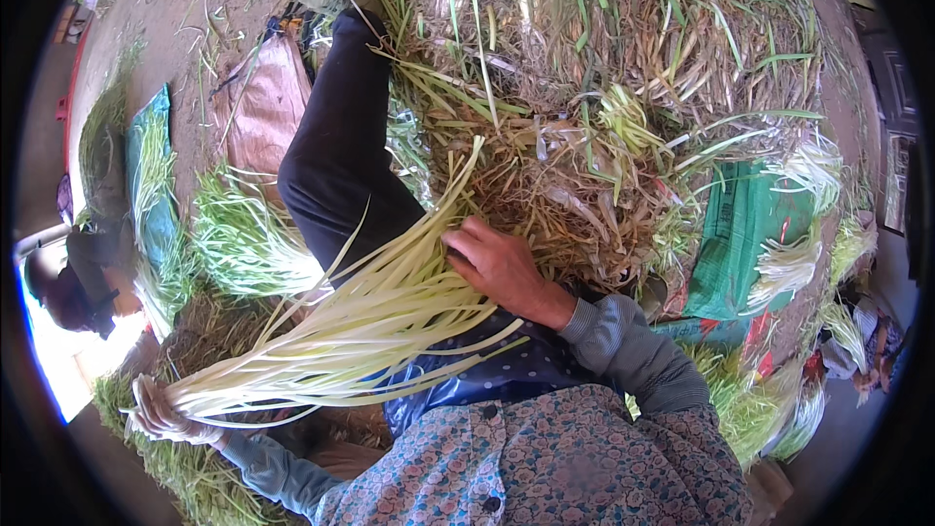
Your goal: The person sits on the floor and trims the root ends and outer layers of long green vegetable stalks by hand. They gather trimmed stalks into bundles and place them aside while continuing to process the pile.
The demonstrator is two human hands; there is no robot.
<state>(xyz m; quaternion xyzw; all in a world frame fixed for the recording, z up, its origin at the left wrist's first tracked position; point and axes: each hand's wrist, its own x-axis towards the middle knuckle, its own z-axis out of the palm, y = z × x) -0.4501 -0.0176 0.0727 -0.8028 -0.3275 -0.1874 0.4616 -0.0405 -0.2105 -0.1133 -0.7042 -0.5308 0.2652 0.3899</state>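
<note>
My left hand [164, 413], in a pale glove, grips the white stem ends of a bunch of pale yellow-green chives [365, 329]. The bunch fans out to the right across my lap, leaf tips up and to the right. At the tips is my bare right hand [504, 263], its fingers bent against the upper leaves. Whether it pinches any leaf is hidden. Beneath the bunch lies a dark blue dotted apron [504, 351].
A heap of dry leaves and roots [570, 212] lies ahead of me. Trimmed chives [248, 241] sit left of my bent leg [332, 139]. Green woven sacking [723, 234] with white-stemmed bundles [785, 270] lies right. Another person [865, 343] is at the far right.
</note>
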